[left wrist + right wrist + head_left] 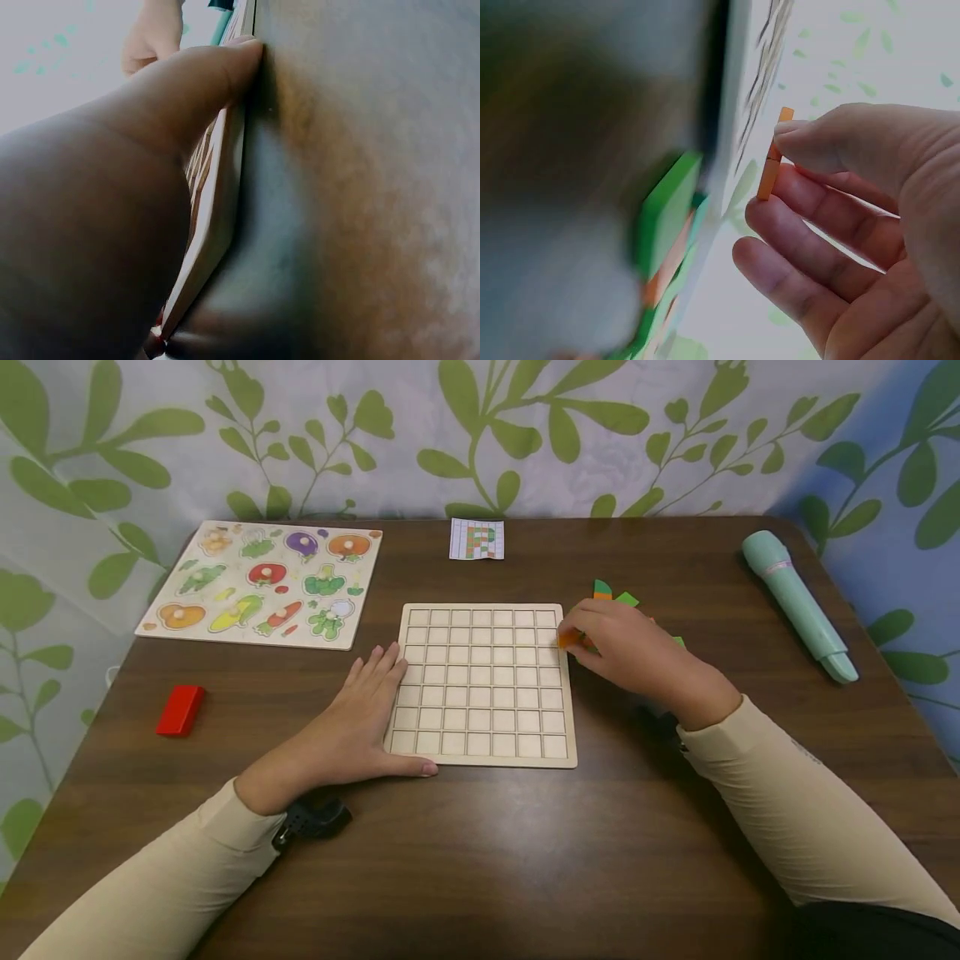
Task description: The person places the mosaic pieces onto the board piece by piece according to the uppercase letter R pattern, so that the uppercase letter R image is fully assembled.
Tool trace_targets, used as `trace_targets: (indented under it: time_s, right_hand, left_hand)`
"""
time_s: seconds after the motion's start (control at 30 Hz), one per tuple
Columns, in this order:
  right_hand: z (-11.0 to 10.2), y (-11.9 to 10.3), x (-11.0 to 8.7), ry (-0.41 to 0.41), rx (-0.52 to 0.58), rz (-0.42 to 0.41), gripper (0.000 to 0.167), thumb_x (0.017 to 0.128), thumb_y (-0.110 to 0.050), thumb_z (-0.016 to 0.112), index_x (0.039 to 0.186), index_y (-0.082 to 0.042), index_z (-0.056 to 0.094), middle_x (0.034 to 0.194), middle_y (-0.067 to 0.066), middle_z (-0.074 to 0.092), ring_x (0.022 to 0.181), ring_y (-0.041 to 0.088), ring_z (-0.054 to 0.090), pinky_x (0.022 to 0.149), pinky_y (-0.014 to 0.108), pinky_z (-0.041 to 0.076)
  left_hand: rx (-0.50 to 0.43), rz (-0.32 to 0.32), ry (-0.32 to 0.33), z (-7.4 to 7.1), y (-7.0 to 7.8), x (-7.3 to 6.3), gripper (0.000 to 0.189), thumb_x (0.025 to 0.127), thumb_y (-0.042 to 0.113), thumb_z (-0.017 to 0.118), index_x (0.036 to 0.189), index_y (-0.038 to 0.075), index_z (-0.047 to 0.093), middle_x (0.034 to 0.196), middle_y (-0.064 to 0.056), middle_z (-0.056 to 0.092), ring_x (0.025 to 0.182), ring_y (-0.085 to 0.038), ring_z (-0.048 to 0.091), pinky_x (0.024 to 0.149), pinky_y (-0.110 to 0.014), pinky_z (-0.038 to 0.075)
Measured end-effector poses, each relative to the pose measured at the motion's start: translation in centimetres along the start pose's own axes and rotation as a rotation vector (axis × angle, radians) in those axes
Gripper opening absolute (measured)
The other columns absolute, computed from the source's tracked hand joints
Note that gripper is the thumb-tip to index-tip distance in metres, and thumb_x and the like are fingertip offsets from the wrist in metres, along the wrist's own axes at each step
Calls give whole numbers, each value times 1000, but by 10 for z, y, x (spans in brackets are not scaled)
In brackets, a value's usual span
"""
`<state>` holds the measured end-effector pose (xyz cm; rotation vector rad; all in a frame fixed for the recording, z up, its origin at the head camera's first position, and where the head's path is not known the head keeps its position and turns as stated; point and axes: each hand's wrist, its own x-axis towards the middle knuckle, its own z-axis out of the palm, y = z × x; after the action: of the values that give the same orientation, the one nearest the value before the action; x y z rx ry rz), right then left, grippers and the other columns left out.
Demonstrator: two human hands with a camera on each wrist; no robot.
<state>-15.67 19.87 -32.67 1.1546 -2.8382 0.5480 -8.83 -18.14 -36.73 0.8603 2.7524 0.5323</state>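
Currently R thumb & fingers pinch an orange pc (769,176), held on edge; a thin line crosses it, can't tell if it's 1 pc or 2. R hand (630,647) has it at the right rim of the grid board (480,697), toward the far end; can't tell if it touches the wood. L hand (352,718) grasps nothing: fingers straight & spread against the board's left edge, thumb out along the near edge by the near-left corner. Board lies flat mid-table, light wood, 7 x 7 cells.

Just right of it, partly hidden by R hand, sit loose pcs: a green pc (627,599), an orange/green pc w/ a curved top (602,589), others too covered to count.

Further out: small pattern card (477,539) w/ colored squares, far side, centre. Veg puzzle (292,578) far left, knobbed pcs in it; red block (180,710) nearer, left of L hand. Teal mic-shaped item (798,602) lies far right, slanted. All on a dark-brown table (480,868); leaf-print backdrop (405,418) behind.
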Motion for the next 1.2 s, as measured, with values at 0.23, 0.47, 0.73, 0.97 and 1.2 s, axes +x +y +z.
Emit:
trace_targets:
  time_s: [0.23, 0.47, 0.73, 0.97, 1.2]
  right_hand:
    - [9, -18, 30, -34, 55, -10, 16, 93, 1, 79, 109, 0, 75, 106, 10, 69, 96, 27, 64, 83, 43, 55]
    - [22, -39, 60, -81, 152, -2, 12, 95, -2, 78, 107, -3, 76, 105, 6, 70, 93, 22, 64, 80, 35, 54]
    - [28, -54, 87, -145, 148, 16, 7, 97, -6, 78, 104, -5, 76, 104, 5, 71, 98, 22, 63, 88, 35, 52]
    - [32, -58, 102, -132, 121, -5, 5, 98, -5, 76, 103, -3, 76, 102, 7, 70, 96, 23, 63, 87, 34, 51]
    - [39, -58, 112, -92, 150, -34, 3, 96, -3, 78, 95, -5, 76, 96, 5, 73, 86, 20, 63, 80, 32, 51]
  left_hand:
    - [14, 5, -5, -2, 0, 0, 143, 76, 89, 67, 165, -8, 10, 172, -24, -1, 158, -37, -5, 124, -54, 0]
    - [15, 9, 4, 0, -1, -2, 143, 76, 89, 66, 165, -8, 10, 173, -23, -1, 158, -36, -6, 124, -54, 1]
    - [13, 0, -8, -1, -1, -2, 143, 76, 90, 65, 165, -7, 9, 173, -23, -2, 158, -36, -6, 124, -53, 1]
    - [22, -3, -8, -1, 0, -2, 142, 77, 90, 64, 165, -7, 10, 173, -22, -2, 158, -35, -6, 125, -52, 0]
    - [20, 6, -9, -2, 0, -2, 142, 78, 90, 64, 165, -8, 9, 172, -24, -2, 158, -36, -5, 124, -53, 1]
